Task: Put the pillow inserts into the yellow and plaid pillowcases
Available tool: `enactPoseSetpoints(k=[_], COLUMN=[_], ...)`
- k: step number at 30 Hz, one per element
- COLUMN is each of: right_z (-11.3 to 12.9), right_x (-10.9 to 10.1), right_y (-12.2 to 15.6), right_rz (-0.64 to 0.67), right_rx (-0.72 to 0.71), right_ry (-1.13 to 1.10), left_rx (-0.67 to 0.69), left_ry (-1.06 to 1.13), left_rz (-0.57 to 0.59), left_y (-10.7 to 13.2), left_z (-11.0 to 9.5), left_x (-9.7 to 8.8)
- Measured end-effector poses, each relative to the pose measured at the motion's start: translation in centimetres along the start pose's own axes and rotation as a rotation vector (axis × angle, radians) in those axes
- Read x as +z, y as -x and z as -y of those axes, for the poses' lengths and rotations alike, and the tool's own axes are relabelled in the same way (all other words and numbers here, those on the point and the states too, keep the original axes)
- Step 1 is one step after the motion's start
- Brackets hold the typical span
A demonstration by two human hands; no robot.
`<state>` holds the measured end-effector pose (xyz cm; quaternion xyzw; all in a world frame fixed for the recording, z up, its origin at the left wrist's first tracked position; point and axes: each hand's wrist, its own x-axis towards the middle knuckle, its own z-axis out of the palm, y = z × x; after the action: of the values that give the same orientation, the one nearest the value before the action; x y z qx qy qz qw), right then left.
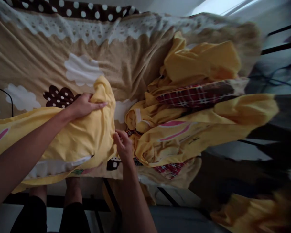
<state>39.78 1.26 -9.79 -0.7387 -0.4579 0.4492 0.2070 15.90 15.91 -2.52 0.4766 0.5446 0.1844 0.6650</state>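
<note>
A yellow quilt cover with pink marks lies crumpled across a bed, its bulk piled at the right with a red plaid lining showing. My left hand rests on top of a raised fold of the yellow cloth, fingers closed over it. Lower down, my right hand pinches the edge of the same fold near the bed's front edge.
The bed carries a tan sheet with white clouds, brown dotted shapes and a lace band. A black cable runs at the left. My legs stand before the bed frame. More yellow cloth lies blurred at the lower right.
</note>
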Motion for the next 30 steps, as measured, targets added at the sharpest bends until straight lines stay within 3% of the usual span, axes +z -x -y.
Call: enactPoseSetpoints(k=[2, 4, 9, 13, 16, 19, 20, 22, 24, 27, 30], right_z=[-1.1, -2.0, -3.1, -4.3, -3.7, -0.1, 1.6, 5.4, 8.5, 10.3, 9.7], right_x=[0.4, 1.1, 1.8, 0.8, 0.6, 1.3, 1.7, 2.7, 3.8, 4.6, 3.3], right_y=[0.3, 1.8, 5.1, 4.1, 3.6, 5.4, 6.3, 7.8, 8.1, 7.0, 6.0], right_rz=[0.168, 0.193, -0.09, -0.191, -0.231, -0.279, -0.219, 0.025, 0.288, 0.556, 0.746], right_rx=[0.049, 0.111, 0.12, 0.038, -0.022, -0.258, -0.389, -0.666, -0.836, -0.882, -0.919], right_ry=[-0.076, -0.094, 0.034, 0.359, 0.486, 0.474, 0.444, 0.402, 0.43, 0.579, 0.695], left_rx=[0.049, 0.09, 0.144, 0.121, 0.241, 0.463, 0.542, 0.66, 0.576, 0.35, 0.279], left_ry=[-0.04, -0.112, -0.193, -0.33, -0.483, -0.581, -0.596, -0.612, -0.594, -0.576, -0.75], left_rz=[-0.051, -0.097, -0.354, -0.435, -0.517, -0.464, -0.414, -0.302, -0.207, -0.126, -0.079], left_y=[-0.5, -1.0, -1.8, -2.0, 0.4, 6.2, 8.6, 13.2, 16.6, 18.7, 18.4], left_z=[-0.1, -0.1, 1.0, 1.2, 0.3, 0.1, 0.7, 2.9, 6.2, 10.9, 13.0], left_x=[-1.4, -2.3, -2.8, -3.1, -2.7, -1.0, -0.4, 0.7, 1.1, 0.2, -0.7])
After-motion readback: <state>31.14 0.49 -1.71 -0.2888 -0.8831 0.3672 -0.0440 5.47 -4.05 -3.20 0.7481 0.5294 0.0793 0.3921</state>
